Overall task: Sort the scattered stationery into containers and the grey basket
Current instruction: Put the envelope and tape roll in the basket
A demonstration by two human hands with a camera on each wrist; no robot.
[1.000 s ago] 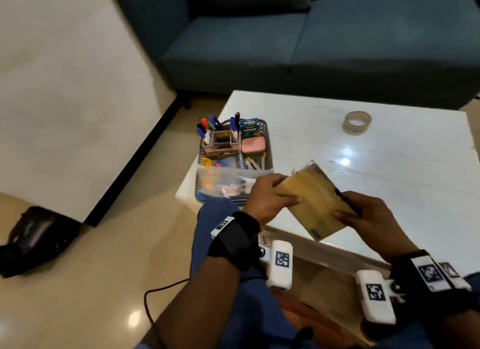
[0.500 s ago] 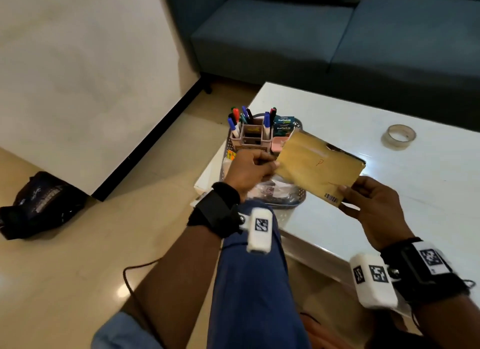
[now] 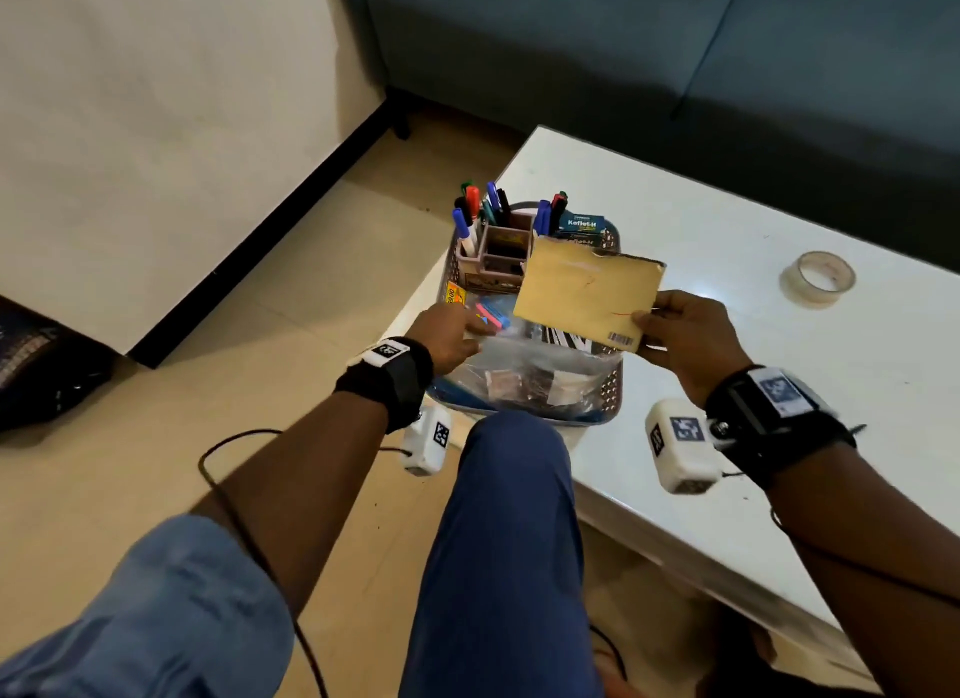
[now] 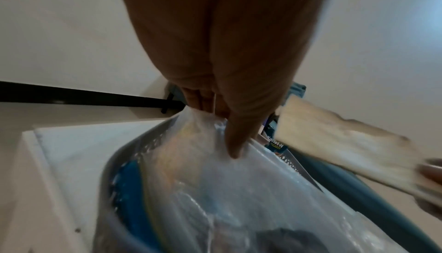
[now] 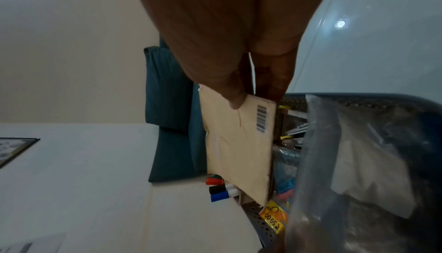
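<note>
left hand (image 3: pixel 451 333) off envelope (image 3: pixel 587 292), now pinching plastic bag (image 3: pixel 530 370) | right hand (image 3: pixel 685 333) holds alone (over basket (image 3: pixel 613 390))

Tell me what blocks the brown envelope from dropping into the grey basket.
The clear plastic bag fills the near half of the grey basket, right under the brown envelope held by the right hand. The left hand grips the bag's top. The pen organizer takes the far end.

Living room: sofa (image 3: pixel 649 47), coffee table (image 3: pixel 753 385)
</note>
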